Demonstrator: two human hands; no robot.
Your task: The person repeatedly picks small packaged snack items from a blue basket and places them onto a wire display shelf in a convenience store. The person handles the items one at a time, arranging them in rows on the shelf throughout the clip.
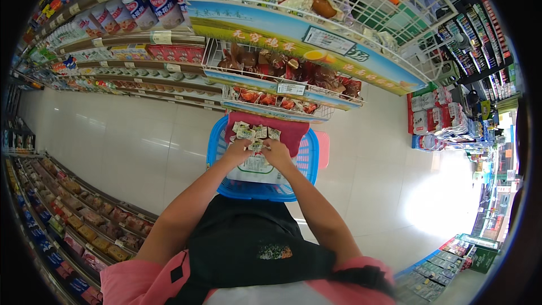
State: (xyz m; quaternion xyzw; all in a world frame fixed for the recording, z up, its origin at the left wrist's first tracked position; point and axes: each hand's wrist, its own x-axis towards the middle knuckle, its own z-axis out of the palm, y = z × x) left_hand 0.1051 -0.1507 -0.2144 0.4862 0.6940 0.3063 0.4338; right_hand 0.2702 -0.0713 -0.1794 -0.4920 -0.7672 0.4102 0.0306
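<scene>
My left hand (238,152) and my right hand (277,152) meet over a blue plastic basket (313,169). Between their fingertips they hold a small clear-and-white snack packet (255,146), one hand at each side. Several similar packets (243,131) lie just beyond my fingers on a folded dark-red cloth (292,133), which drapes over the basket's far side. Under my hands, a white printed package (250,173) with a green line lies in the basket. My wrists hide part of it.
A white wire rack (275,112) with tiers of packaged snacks stands right beyond the basket. Canned and boxed goods fill shelves (169,38) at left; packaged foods line a lower-left shelf (89,220). Pink plastic (323,149) shows beside the basket. Drink packs (438,114) are stacked at right.
</scene>
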